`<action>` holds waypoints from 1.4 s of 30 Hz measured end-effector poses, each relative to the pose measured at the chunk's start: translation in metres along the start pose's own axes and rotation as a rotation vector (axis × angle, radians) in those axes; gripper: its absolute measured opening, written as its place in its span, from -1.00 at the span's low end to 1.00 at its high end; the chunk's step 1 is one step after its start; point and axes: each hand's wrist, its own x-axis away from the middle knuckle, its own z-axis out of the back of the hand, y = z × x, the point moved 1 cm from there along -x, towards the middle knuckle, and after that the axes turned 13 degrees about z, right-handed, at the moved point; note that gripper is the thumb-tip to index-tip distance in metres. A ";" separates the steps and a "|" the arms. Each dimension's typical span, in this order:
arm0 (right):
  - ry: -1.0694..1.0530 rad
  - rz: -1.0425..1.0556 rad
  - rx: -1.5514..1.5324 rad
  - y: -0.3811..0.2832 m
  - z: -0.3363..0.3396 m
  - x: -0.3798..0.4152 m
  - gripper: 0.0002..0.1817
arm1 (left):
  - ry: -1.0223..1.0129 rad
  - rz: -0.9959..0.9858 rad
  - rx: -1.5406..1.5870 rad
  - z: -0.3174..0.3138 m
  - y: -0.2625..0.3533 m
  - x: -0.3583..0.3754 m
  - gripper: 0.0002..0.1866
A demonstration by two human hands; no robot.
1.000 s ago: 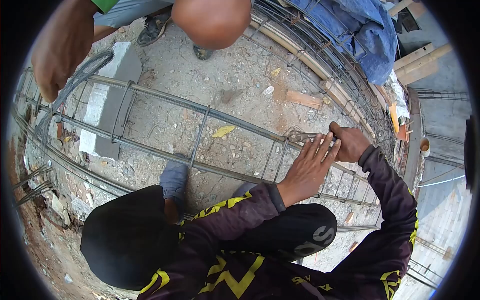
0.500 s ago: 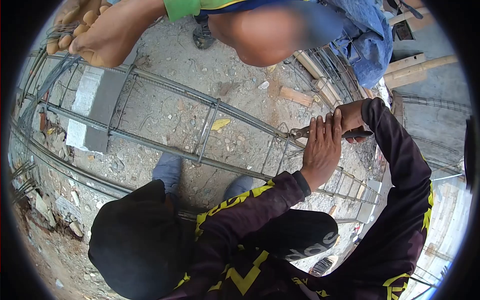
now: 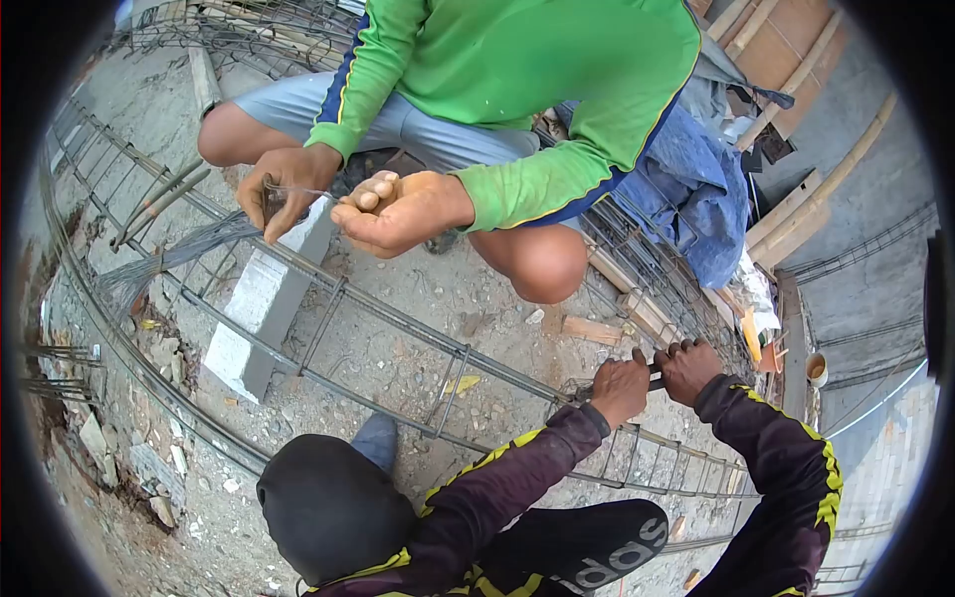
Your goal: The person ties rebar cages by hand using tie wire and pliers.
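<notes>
My right hand [image 3: 688, 370] is closed round the dark handle end of a pair of pincers [image 3: 656, 377]. Curled over the tool just left of it is my left hand [image 3: 619, 386], also closed. The pincers' jaws are mostly hidden by my fingers. Both hands are above the long steel rebar cage [image 3: 448, 347], near one of its crosswise stirrups. Its bars run from the upper left to the lower right across my knees' front.
Opposite me squats a co-worker in a green shirt [image 3: 537, 70], both hands at a bundle of thin tie wire [image 3: 184, 257]. A pale block [image 3: 244, 323] props up the cage. Blue sheeting [image 3: 696, 194], timber offcuts [image 3: 592, 330] and rubble lie around.
My left hand has gone from fingers stretched flat to curled round the pincers. The view has tilted up, bringing more of the co-worker into sight.
</notes>
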 end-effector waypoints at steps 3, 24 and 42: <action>-0.248 -0.033 -0.213 0.006 0.036 -0.021 -0.71 | 0.242 -0.083 -0.217 -0.002 0.016 0.014 -0.60; 0.431 0.030 0.268 -0.005 -0.004 0.002 -0.81 | -0.114 -0.041 0.334 0.000 -0.015 -0.024 -0.50; -0.414 -0.125 -0.299 0.009 0.042 -0.033 -0.52 | -0.065 0.163 0.329 -0.009 0.002 -0.010 -0.56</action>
